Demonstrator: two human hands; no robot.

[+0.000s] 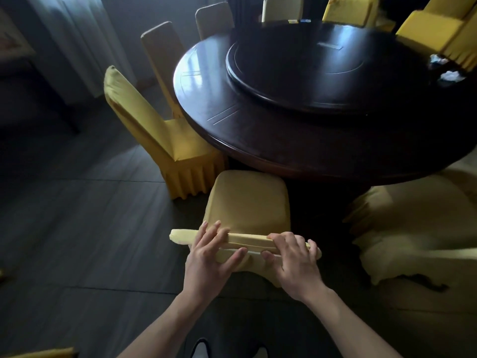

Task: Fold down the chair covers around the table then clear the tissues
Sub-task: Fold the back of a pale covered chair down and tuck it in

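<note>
Directly below me stands a chair in a yellow cover (249, 200), its back top edge (247, 241) bunched into a folded band. My left hand (210, 257) grips that band at its left part, fingers over the top and thumb underneath. My right hand (294, 257) grips the same band at its right part. Two crumpled white tissues (450, 74) lie at the far right edge of the dark round table (206, 99).
A raised turntable (296, 71) sits on the table. Covered chairs ring it: one at left (154, 130), two behind it (161, 50), more at the back (281, 7) and back right (436, 34). Loose yellow fabric (413, 228) drapes a chair at right. Dark floor lies left.
</note>
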